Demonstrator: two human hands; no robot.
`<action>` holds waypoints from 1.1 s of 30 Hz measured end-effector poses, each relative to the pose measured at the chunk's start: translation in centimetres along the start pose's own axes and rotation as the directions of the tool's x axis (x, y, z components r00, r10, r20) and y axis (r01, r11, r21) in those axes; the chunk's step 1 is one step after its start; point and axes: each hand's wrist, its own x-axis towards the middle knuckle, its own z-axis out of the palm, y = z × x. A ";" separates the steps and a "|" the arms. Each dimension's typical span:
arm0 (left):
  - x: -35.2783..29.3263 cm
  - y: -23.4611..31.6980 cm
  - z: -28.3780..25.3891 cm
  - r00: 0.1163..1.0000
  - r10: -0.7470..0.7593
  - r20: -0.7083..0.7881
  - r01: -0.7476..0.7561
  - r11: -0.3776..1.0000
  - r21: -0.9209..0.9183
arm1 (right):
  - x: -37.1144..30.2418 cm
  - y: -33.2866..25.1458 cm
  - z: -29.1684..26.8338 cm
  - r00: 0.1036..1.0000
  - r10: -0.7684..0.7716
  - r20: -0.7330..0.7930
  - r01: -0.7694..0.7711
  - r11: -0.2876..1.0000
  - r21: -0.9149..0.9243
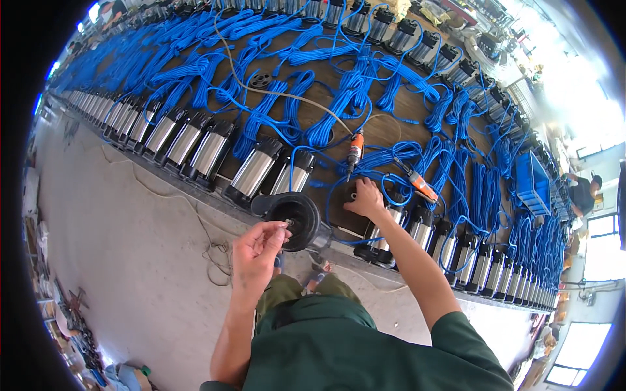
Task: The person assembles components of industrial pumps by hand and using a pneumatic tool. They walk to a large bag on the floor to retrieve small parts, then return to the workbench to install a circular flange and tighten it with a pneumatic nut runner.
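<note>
A pump (pixel 297 203) lies tipped at the table's near edge, its round black open end facing me. In front of that opening, my left hand (pixel 255 254) pinches a small metal piece (pixel 287 223) between thumb and fingertips; its kind is too small to tell. My right hand (pixel 367 198) reaches onto the tabletop right of the pump. Its fingers curl round a small dark round part (pixel 353 195), mostly hidden by the hand. Just beyond the right hand, an orange power screwdriver (pixel 355 151) hangs or stands with its bit downward. A second orange screwdriver (pixel 422 186) lies on blue cables to the right.
Rows of steel-bodied pumps (pixel 256 171) line the near and far table edges. Coiled blue cables (pixel 345 98) cover much of the brown tabletop (pixel 297 124). A blue crate (pixel 533 184) sits at the right. Another person (pixel 582 192) is beyond it. A thin cord (pixel 218 257) lies on the floor.
</note>
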 end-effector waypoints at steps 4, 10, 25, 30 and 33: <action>0.3 0.5 -0.3 0.999 -0.033 -0.013 0.033 0.999 -0.015 | 0.7 2.6 0.5 0.992 -0.125 -0.029 0.126 0.991 0.040; 0.6 0.3 -0.3 0.999 0.030 0.023 -0.028 0.997 -0.076 | -1.4 2.0 -2.0 0.983 -0.161 -0.087 0.171 0.977 0.127; -0.2 0.1 4.3 0.729 0.172 0.663 0.309 0.781 -0.543 | -24.1 -15.7 -20.6 0.735 -0.284 -0.616 0.581 0.733 0.355; -0.6 1.4 3.4 0.718 0.149 0.679 0.395 0.717 -0.575 | -26.6 -14.1 -19.4 0.592 -0.193 -0.783 0.662 0.671 0.335; -0.1 1.3 3.2 0.652 0.219 0.726 0.467 0.638 -0.612 | -27.5 -14.3 -17.4 0.559 -0.136 -0.818 0.657 0.674 0.337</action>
